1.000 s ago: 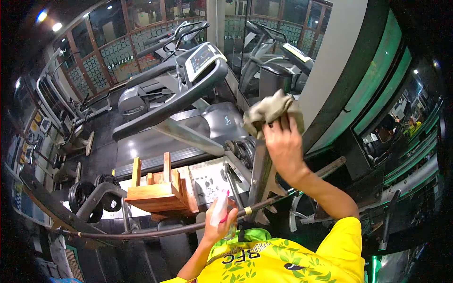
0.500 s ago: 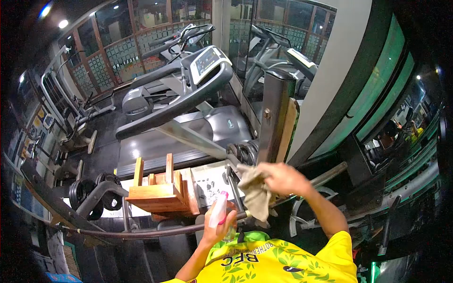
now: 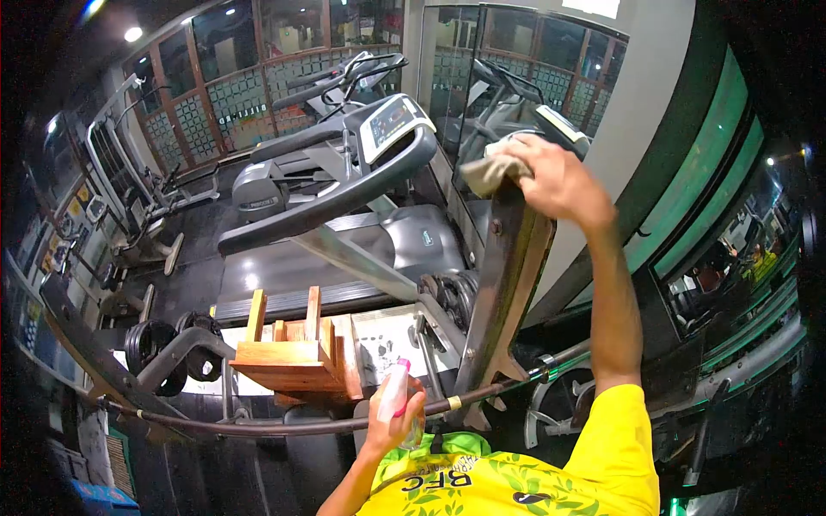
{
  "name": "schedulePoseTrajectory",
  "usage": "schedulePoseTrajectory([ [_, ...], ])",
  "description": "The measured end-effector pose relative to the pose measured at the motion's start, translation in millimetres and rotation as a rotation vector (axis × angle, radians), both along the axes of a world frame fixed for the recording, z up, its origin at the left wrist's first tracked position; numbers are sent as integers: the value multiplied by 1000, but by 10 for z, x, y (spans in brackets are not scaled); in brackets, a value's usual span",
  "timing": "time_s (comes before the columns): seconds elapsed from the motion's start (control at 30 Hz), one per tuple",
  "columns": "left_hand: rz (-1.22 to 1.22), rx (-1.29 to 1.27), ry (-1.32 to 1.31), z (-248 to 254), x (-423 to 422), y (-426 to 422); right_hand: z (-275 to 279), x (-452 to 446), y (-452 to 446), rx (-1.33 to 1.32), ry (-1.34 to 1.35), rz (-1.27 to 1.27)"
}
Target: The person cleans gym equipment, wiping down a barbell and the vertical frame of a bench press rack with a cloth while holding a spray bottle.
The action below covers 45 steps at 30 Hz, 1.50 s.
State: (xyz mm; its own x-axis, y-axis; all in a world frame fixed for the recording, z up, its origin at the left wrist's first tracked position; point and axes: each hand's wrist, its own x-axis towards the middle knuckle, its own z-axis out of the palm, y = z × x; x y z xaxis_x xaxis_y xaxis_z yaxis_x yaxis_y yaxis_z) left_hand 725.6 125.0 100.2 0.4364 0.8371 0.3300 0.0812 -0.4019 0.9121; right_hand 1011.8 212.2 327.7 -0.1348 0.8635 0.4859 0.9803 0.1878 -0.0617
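Right up at the fingertips: the right hand (image 3: pixel 568 182) has its fingers curled over, gripping a bunched grey-beige cloth (image 3: pixel 492 174), which pokes out to their left. And directly beneath is the head of the dark upright post (image 3: pixel 492 297), its long axis running down and slightly left from the hand. Whether cloth meets post is hard to call, with that hand a touch blurred and covering the edge. The right hand is clearly nearer the post's top; down low, the left hand (image 3: pixel 384 427) wraps its fingers round a pink-topped bottle (image 3: pixel 393 399), just by the long bar (image 3: pixel 292 427). Beyond, a wooden stool (image 3: pixel 288 361), then the treadmill (image 3: pixel 344 204).
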Motion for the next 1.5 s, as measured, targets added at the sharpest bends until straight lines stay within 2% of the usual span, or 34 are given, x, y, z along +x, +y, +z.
schedulePoseTrajectory([
  [0.1, -2, 1, -25, -101, 9, 31, 264, 50, 244, -295, -9, -129],
  [0.2, 24, 61, -42, -136, 34, 11, 304, 118, 507, -329, -57, -192],
  [0.23, 4, -17, -70, -89, 35, -12, 302, 137, 614, -329, -57, -192],
  [0.3, -14, -93, -98, -126, 23, -21, 289, 139, 822, -387, -187, -308],
  [0.33, -7, -33, -71, -243, 21, -4, 283, 117, 921, -386, -187, -307],
  [0.4, 3, 27, -45, -282, 15, -25, 276, 29, 1069, -549, -355, -379],
  [0.43, -10, -103, -42, -227, 5, -56, 272, -48, 1017, -513, -393, -341],
  [0.47, -24, -233, -37, -191, -9, -76, 221, -102, 1140, -615, -436, -435],
  [0.5, -24, -232, -35, -223, -19, -63, 183, -209, 1138, -635, -536, -459],
  [0.53, -2, -90, -25, -289, -19, -43, 141, -304, 1129, -657, -638, -485],
  [0.57, 17, 51, -18, -326, -9, -38, 29, -335, 1206, -667, -707, -553],
  [0.6, 14, 51, -22, -323, 6, -39, 46, -528, 1112, -706, -736, -657],
  [0.67, 4, 31, -31, -312, 14, -45, -287, -495, 1529, -988, -910, -1039],
  [0.7, 5, 29, -30, -275, 9, -60, -301, -554, 1502, -1071, -976, -1115],
  [0.77, -31, -135, -107, -180, -6, -108, -228, -717, 1340, -1027, -974, -1094],
  [0.87, -19, -173, -131, -190, -14, -128, -346, -700, 1411, -1028, -1001, -1126],
  [0.97, 0, -79, -126, -196, -18, -129, -490, -641, 1489, -1091, -1269, -1221],
  [1.13, -11, -62, -40, -152, -44, -125, -962, -347, 1993, -942, -1192, -1252],
  [1.2, -20, -21, 15, -208, -52, -90, -1316, 76, 2340, -1250, -1338, -1287],
  [1.23, -25, 32, 25, -281, -54, -69, -1301, 89, 2343, -1406, -1407, -1297],
  [1.27, -28, 84, 36, -320, -59, -51, -1326, 33, 2368, -1398, -1407, -1297],
  [1.33, 3, 28, 14, -129, -53, -106, -1286, -383, 2028, -1118, -1318, -1230],
  [1.4, 32, -33, -6, -116, -75, -118, -1445, -520, 1744, -1182, -923, -1431],
  [1.47, 39, 52, 7, -274, -114, -91, -2200, -283, 1857, -1140, -892, -1493],
  [1.5, 45, 53, 5, -264, -132, -98, -2240, -322, 1816, -1135, -894, -1490],
])
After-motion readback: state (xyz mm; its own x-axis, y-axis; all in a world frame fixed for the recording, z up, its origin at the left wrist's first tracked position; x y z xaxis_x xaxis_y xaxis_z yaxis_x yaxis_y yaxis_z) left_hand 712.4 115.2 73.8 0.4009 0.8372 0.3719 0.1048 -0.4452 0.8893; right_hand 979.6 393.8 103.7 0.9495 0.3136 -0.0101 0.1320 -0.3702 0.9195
